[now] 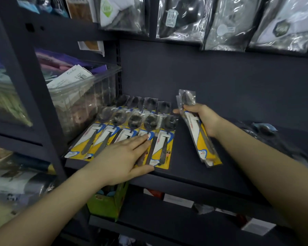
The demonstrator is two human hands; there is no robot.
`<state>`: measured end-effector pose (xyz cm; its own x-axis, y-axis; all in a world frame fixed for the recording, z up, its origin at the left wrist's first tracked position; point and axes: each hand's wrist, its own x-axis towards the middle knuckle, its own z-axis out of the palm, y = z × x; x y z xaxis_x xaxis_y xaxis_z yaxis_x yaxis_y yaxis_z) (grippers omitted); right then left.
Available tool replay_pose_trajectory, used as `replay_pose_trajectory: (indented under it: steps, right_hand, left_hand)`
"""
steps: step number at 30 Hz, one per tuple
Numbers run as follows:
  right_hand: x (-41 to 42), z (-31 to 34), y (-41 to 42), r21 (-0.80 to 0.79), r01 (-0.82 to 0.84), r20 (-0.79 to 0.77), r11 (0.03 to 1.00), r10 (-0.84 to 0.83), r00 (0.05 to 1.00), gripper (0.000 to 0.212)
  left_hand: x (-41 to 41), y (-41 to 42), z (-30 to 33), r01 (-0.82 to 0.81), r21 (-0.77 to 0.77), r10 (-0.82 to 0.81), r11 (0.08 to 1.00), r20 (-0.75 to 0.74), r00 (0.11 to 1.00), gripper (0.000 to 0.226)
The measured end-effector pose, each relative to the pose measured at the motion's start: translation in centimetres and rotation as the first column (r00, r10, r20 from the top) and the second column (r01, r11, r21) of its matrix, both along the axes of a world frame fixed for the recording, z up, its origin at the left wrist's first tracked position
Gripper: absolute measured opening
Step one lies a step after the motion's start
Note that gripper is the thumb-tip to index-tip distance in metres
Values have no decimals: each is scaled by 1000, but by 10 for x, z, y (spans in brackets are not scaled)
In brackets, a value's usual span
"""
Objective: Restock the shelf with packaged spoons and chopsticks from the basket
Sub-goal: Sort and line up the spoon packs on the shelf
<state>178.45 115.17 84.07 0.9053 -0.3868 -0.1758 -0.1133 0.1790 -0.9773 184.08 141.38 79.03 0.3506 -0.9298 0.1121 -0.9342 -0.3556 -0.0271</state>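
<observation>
Several packaged spoons point(164, 139) on yellow-and-white cards lie side by side in two rows on the dark shelf point(194, 181), at its left end. My left hand point(124, 160) rests flat with straight fingers on the front-row packs, thumb at the shelf's front edge. My right hand point(204, 119) grips a small stack of spoon packs point(201, 139), held tilted above the shelf to the right of the rows. No basket or chopsticks are in view.
A clear plastic bin point(82, 96) of folded goods stands left of the spoons beyond the upright. Bagged items point(220, 22) hang above. A dark wrapped item point(265, 128) lies at the shelf's right. A green box point(107, 203) sits on the shelf below.
</observation>
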Motion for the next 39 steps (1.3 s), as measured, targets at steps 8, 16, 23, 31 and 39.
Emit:
replay_pose_trajectory:
  steps: [8,16,23,31,39]
  right_hand:
    - [27,12,-7,-317,-211,-253,925,132,959,20]
    - [27,-2,-22,-426,-284,-354,859,130,926,15]
    - [26,0,-20,-448,-259,-141,856,218,966,20]
    - [45,-5,-15,-577,-323,-315,750,160,935,45]
    - [22,3,-12,-448,-132,-74,884,111,991,27]
  left_hand:
    - [-15,-20,9,147,-17,-147,989,-8,989,82]
    - [-27,-18,-13,109,-91,-96,990,140,986,71]
    - [-33,-16,-18,106,-192,-80,976,136,987,65]
    - [-31,-17,-20,112,-194,-83,975,151,985,66]
    - [-33,-15,-10,95,-161,-89,982,46,995,75]
